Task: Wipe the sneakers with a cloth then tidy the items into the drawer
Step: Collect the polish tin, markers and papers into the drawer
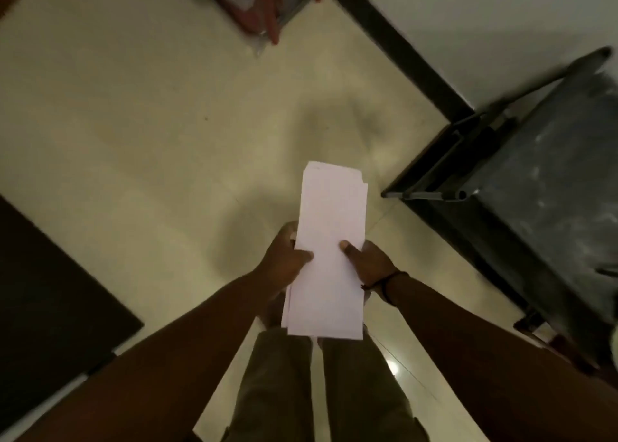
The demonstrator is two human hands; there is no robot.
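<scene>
Both hands grasp a stack of white folded paper sheets (329, 251), held lengthwise out in front of the body above the pale tiled floor (133, 124). The left hand (284, 257) wraps the stack's left edge, thumb laid on top and fingers curled beneath. The right hand (369, 262) pinches the right edge, thumb pressed flat on the top sheet. A dark metal stand (535, 174) is on the right, against the wall.

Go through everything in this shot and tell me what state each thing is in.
Stack of white papers: held lengthwise above the floor, edges slightly uneven.
Left hand: grips the stack, thumb on top.
Right hand: grips the stack, thumb on top.
Dark stand: on the floor, blurred.
</scene>
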